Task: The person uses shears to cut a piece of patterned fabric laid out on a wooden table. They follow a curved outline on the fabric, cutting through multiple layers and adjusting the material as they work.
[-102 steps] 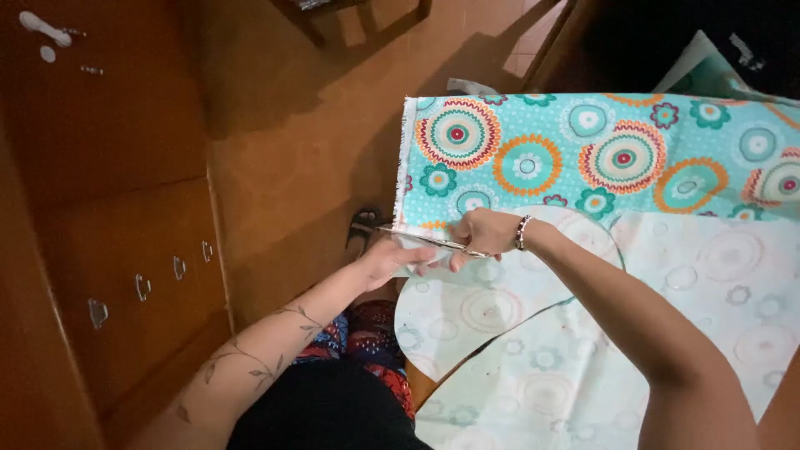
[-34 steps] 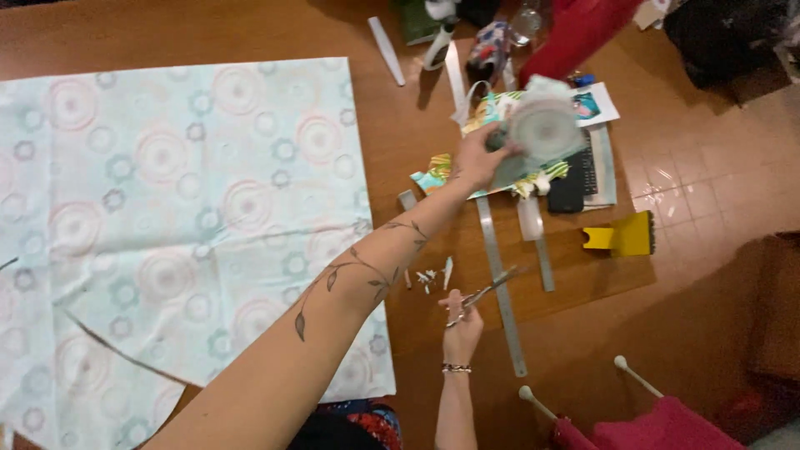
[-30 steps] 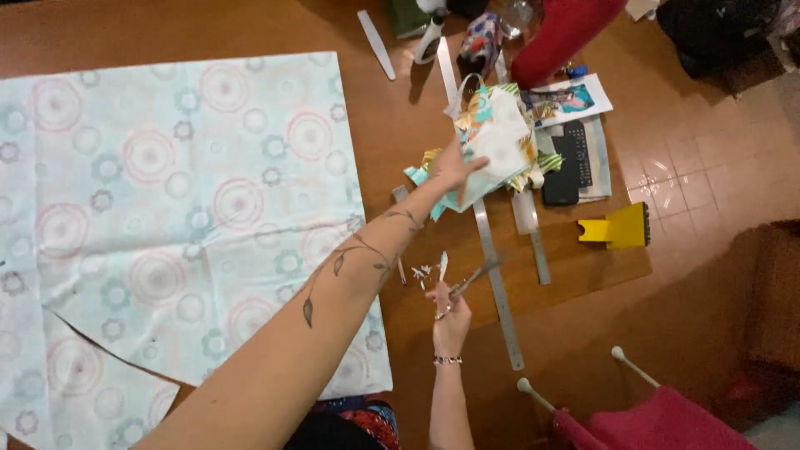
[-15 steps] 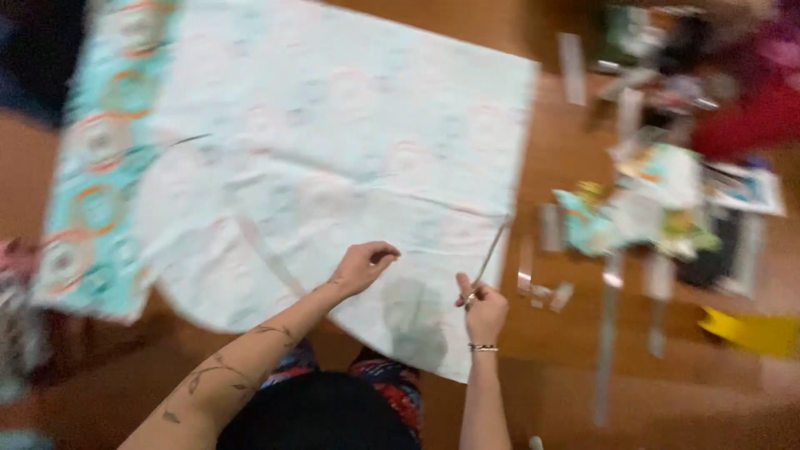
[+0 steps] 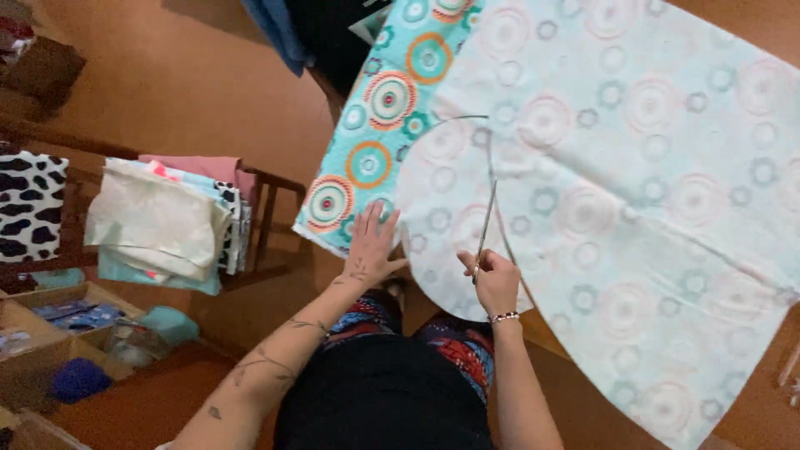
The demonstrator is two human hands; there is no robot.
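Observation:
A large sheet of fabric (image 5: 633, 183) lies spread on the brown table, pale side up with faint rings, and its bright turquoise side with orange circles (image 5: 375, 158) shows along the left edge. My left hand (image 5: 369, 246) rests flat, fingers spread, on the fabric's near left edge. My right hand (image 5: 493, 279) holds scissors (image 5: 484, 225) whose blades point away from me along a curved cut in the cloth. A rounded piece of fabric (image 5: 450, 217) lies between my two hands.
A stack of folded fabrics (image 5: 162, 221) sits on a wooden chair to the left. Black-and-white patterned cloth (image 5: 29, 204) lies at the far left. Cardboard boxes with bits (image 5: 58, 329) stand at the lower left. The brown table edge (image 5: 758, 392) shows at lower right.
My view has swung left, away from the rulers and clutter at the table's right. My left hand now lies flat on the fabric's edge, and the scissors are set into the curved cut.

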